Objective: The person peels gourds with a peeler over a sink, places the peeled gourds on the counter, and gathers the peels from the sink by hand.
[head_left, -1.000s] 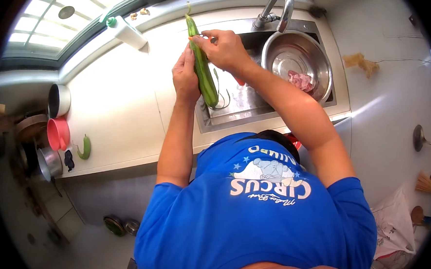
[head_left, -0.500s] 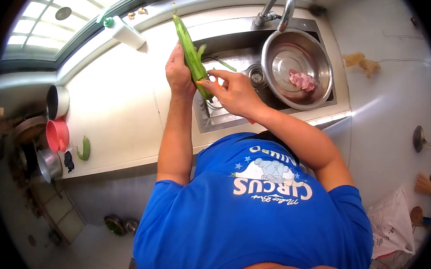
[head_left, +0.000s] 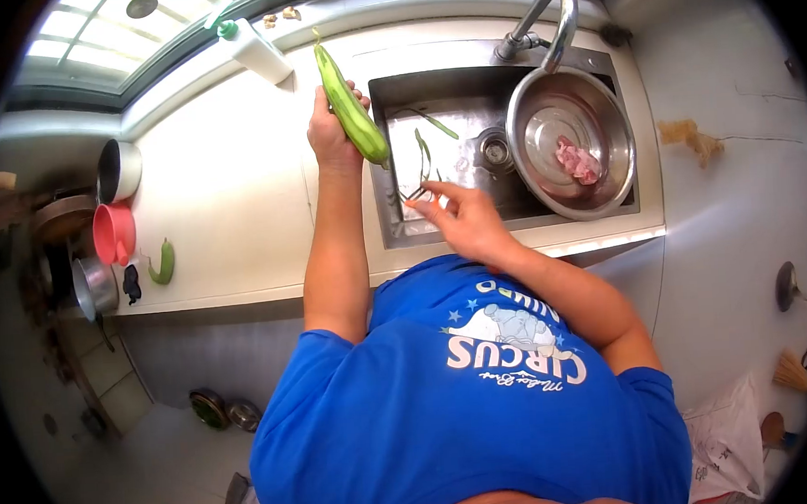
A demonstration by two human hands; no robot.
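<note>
My left hand (head_left: 332, 132) is wrapped round a long green gourd (head_left: 350, 109), which tilts over the sink's left edge. Pale peeled stripes run along its skin, and a thin stem shows at the top end. In my right hand (head_left: 466, 219) is a small peeler (head_left: 416, 195), its dark head and a bit of orange showing at the fingertips. The peeler is apart from the gourd, over the near left part of the sink (head_left: 384, 198). Green peel strips (head_left: 424, 150) lie in the basin below.
Under the faucet (head_left: 563, 25), a steel bowl (head_left: 517, 146) with pink raw meat (head_left: 578, 161) sits in the sink's right side. A small green gourd (head_left: 162, 263), a pink container (head_left: 113, 232) and pots (head_left: 95, 285) stand on the counter's left. A white bottle (head_left: 256, 52) is by the window.
My right hand and the peeler have moved down, away from the gourd. A strip hanging from the gourd is gone from it, and more peel shows in the sink. The gourd's peeled side looks turned.
</note>
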